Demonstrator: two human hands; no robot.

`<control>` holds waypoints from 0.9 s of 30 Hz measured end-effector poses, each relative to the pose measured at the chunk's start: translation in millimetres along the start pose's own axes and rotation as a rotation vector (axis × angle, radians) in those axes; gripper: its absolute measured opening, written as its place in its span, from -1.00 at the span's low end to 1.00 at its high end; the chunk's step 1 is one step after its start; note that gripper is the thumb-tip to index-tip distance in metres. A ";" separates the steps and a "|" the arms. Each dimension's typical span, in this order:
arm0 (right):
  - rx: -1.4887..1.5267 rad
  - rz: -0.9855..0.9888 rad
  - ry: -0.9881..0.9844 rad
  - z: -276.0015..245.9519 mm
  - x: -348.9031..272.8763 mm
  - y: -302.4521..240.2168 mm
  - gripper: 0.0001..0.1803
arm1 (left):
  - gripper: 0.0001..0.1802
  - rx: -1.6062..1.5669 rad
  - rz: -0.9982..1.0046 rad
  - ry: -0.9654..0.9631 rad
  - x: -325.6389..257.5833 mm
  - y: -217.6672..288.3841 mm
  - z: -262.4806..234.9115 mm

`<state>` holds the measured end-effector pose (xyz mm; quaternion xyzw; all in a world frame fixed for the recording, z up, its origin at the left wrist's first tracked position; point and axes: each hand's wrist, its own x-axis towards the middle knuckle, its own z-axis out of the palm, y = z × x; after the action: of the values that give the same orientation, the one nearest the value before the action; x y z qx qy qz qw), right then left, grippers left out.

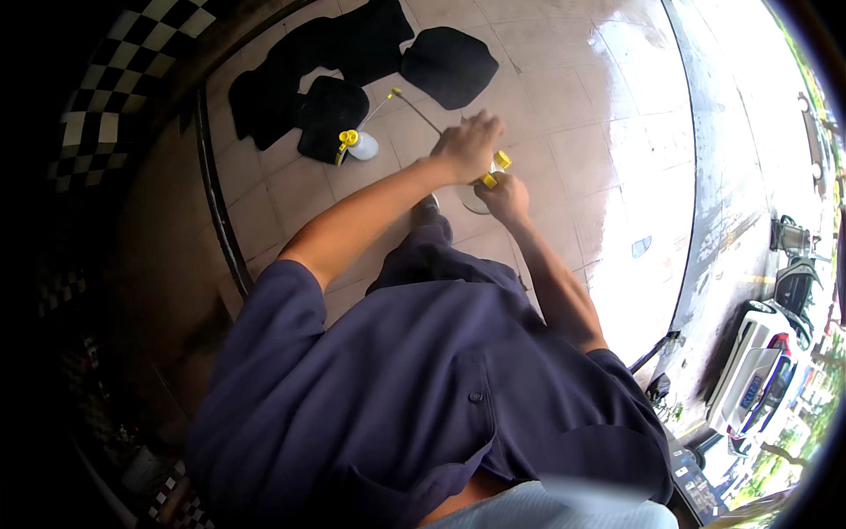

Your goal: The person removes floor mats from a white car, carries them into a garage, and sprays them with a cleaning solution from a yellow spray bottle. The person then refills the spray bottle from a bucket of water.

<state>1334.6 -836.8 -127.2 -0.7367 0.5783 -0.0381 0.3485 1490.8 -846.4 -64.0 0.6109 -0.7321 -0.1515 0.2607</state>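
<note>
Both my hands meet over a white pump sprayer bottle [470, 200] with yellow fittings [500, 160] that stands on the tiled floor [564, 106] in front of my feet. My left hand [467, 145] is closed over the top of the sprayer. My right hand [504, 199] grips it just below, by the yellow part. A thin wand with a yellow tip [397, 92] runs from under my left hand toward the black mats. A second white sprayer bottle with a yellow cap [357, 144] stands to the left, apart from both hands.
Several black car floor mats [330, 53] lie spread on the tiles ahead, one [449, 63] off to the right. A dark floor rail [216, 194] curves along the left beside checkered matting [115, 88]. At the right are a wet kerb, a scooter [793, 282] and a parked white car [753, 370].
</note>
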 end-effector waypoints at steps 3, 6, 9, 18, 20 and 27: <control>-0.075 -0.047 0.012 -24.6 56.1 -14.2 -0.62 | -0.69 -0.038 -0.032 -0.115 50.3 -27.6 -4.4; -0.121 -0.061 -0.065 -40.6 126.5 -5.4 -0.58 | -0.61 0.019 -0.082 -0.032 101.7 -60.1 7.2; -0.179 -0.023 -0.223 -53.2 194.7 40.0 -0.48 | -0.51 -0.011 -0.096 0.140 147.6 -102.0 -5.2; 0.557 0.352 -0.430 -42.6 380.4 197.3 -0.39 | -0.72 -0.011 -1.125 0.160 -47.8 -336.4 64.1; 0.481 0.411 -0.474 -34.1 410.1 219.9 -0.45 | -0.66 -0.193 -1.577 0.167 -114.1 -314.3 69.4; 0.387 0.388 -0.459 -8.1 512.6 258.2 -0.52 | -0.69 -0.392 -2.200 0.126 -127.5 -212.6 95.7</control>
<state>1286.0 -1313.8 -442.8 -0.5230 0.5959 0.0865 0.6032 1625.0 -775.7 -282.2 0.8806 0.2577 -0.3812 0.1131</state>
